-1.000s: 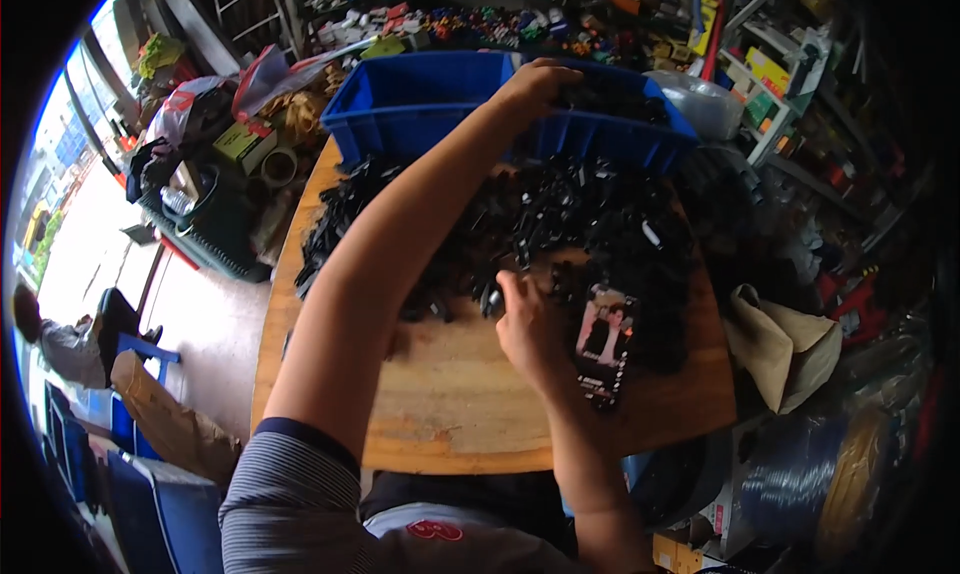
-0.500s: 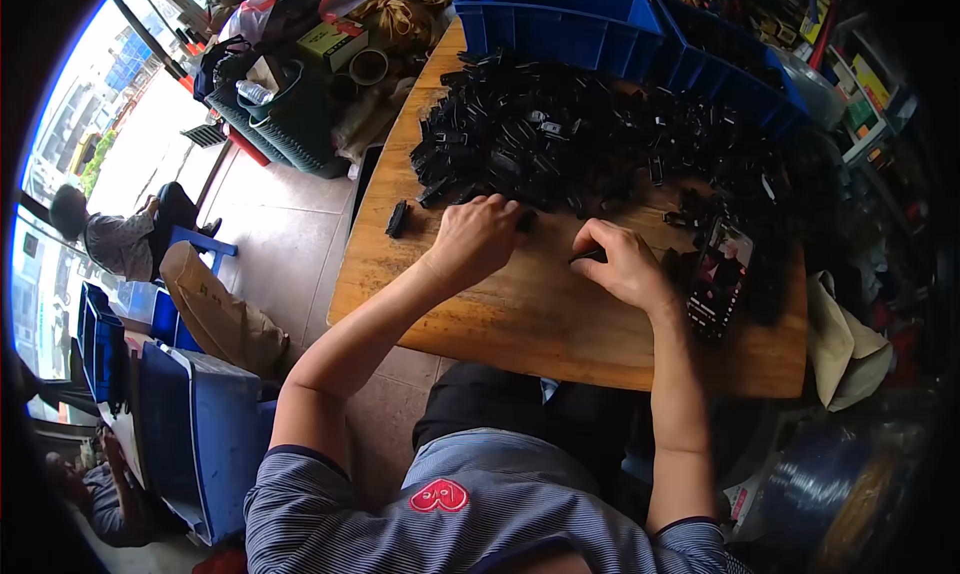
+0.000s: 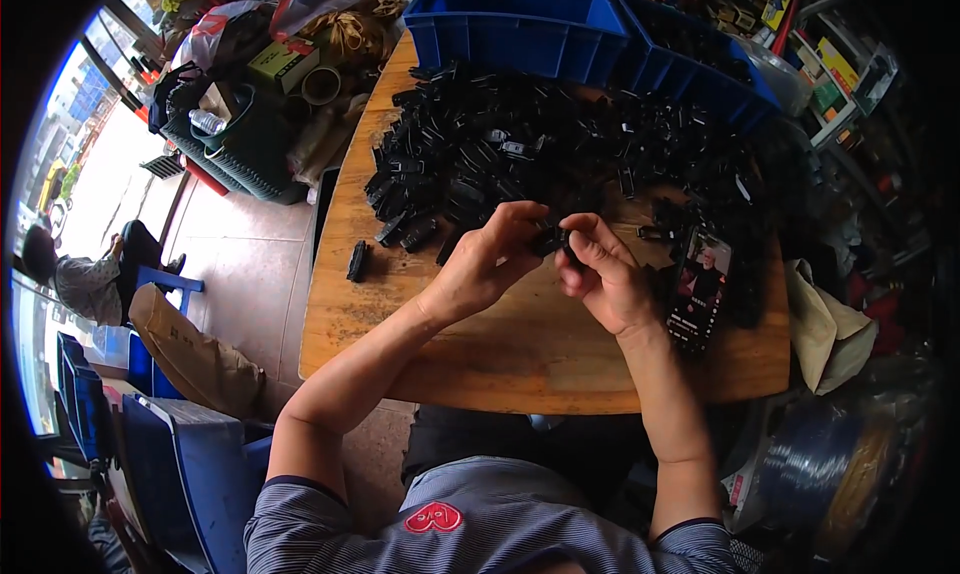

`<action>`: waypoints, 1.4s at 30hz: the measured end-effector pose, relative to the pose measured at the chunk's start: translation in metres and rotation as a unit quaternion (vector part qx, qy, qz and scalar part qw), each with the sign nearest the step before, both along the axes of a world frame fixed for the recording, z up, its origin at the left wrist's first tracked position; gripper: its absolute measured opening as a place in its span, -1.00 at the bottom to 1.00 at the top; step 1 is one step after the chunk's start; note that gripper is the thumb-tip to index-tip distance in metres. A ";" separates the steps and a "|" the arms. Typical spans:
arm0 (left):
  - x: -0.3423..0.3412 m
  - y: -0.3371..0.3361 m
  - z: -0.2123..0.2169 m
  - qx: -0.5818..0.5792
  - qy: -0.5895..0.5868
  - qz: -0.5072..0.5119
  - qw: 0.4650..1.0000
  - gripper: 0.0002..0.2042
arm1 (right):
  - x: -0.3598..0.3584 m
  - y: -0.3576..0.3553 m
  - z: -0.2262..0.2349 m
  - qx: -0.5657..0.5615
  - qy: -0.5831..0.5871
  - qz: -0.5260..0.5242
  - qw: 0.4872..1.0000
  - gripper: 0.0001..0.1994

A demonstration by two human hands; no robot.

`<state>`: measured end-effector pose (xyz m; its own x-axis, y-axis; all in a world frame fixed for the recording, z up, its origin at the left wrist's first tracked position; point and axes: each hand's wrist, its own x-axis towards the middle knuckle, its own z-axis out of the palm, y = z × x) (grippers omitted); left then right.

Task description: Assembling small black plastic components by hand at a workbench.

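Over the middle of the wooden table (image 3: 480,359), my two hands are close together in front of my chest. My left hand (image 3: 488,262) is closed with its fingertips round a small black plastic part (image 3: 548,240); its exact kind cannot be made out. Thumb and fingers of my right hand (image 3: 606,274) pinch at the right end of that part, where a dark piece partly shows. Just beyond the hands spreads a large heap of similar black plastic parts (image 3: 470,139). One single black part (image 3: 357,261) lies apart at the table's left side.
Two blue plastic bins (image 3: 515,44) stand behind the heap. A phone (image 3: 699,289) with a lit screen lies right of my right hand. Dark baskets (image 3: 230,154) and bags are on the floor at left, near a seated person (image 3: 90,274). Blue crates (image 3: 190,474) stand lower left.
My left hand has drawn back from the heap's edge with a black part, and my right hand has moved left and up to meet it. The view has shifted slightly.
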<state>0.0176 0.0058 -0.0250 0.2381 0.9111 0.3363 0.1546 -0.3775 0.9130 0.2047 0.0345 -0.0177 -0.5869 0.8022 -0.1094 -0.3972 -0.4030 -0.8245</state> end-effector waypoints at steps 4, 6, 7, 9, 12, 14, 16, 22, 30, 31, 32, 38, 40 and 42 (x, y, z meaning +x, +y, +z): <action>-0.009 -0.001 0.000 -0.044 0.028 -0.030 0.998 -0.62 | -0.001 0.000 -0.002 -0.001 0.015 0.023 1.000 -0.80; -0.009 -0.004 0.003 -0.045 0.026 -0.024 0.998 -0.65 | -0.001 -0.001 -0.001 0.005 -0.001 0.027 1.000 -0.82; -0.009 -0.004 0.005 -0.043 0.024 -0.019 0.999 -0.68 | -0.001 0.000 -0.002 0.004 -0.003 0.028 1.000 -0.82; -0.010 -0.003 0.004 -0.039 0.019 -0.022 0.999 -0.68 | 0.000 -0.001 -0.004 -0.031 0.026 0.032 0.999 -0.82; -0.012 -0.004 0.004 -0.013 0.023 -0.021 0.999 -0.68 | -0.004 -0.003 -0.005 -0.045 0.035 0.025 0.998 -0.78; -0.013 -0.006 0.006 0.008 0.030 -0.015 0.999 -0.68 | -0.008 -0.005 -0.005 0.002 0.003 0.015 1.000 -0.77; -0.014 -0.007 0.010 0.052 0.088 0.013 0.995 -0.70 | -0.008 -0.005 -0.008 0.045 -0.016 0.027 0.998 -0.75; -0.012 -0.009 0.012 -0.042 -0.011 -0.015 0.999 -0.71 | -0.014 -0.012 -0.004 0.075 -0.072 0.039 0.994 -0.49; 0.002 -0.012 0.009 -0.262 -0.194 -0.194 0.925 -0.42 | -0.009 -0.010 -0.001 0.263 -0.139 -0.028 0.954 -0.69; 0.001 -0.017 0.015 -0.253 -0.163 -0.165 0.939 -0.48 | -0.004 -0.006 0.003 0.334 -0.198 -0.033 0.921 -0.70; -0.001 -0.018 0.016 -0.258 -0.170 -0.161 0.937 -0.53 | -0.003 -0.003 0.015 0.364 -0.218 -0.059 0.904 -0.70; -0.046 0.003 0.030 -0.144 -0.170 -0.009 0.975 -0.79 | 0.060 0.022 0.007 0.477 -0.716 -0.186 0.473 -0.85; -0.072 0.007 0.037 -0.102 -0.096 0.060 0.988 -0.78 | 0.058 0.023 0.002 0.477 -0.730 -0.180 0.455 -0.86; -0.078 0.004 0.043 -0.087 0.115 0.165 0.976 -0.81 | 0.054 0.027 -0.002 0.478 -0.716 -0.161 0.483 -0.89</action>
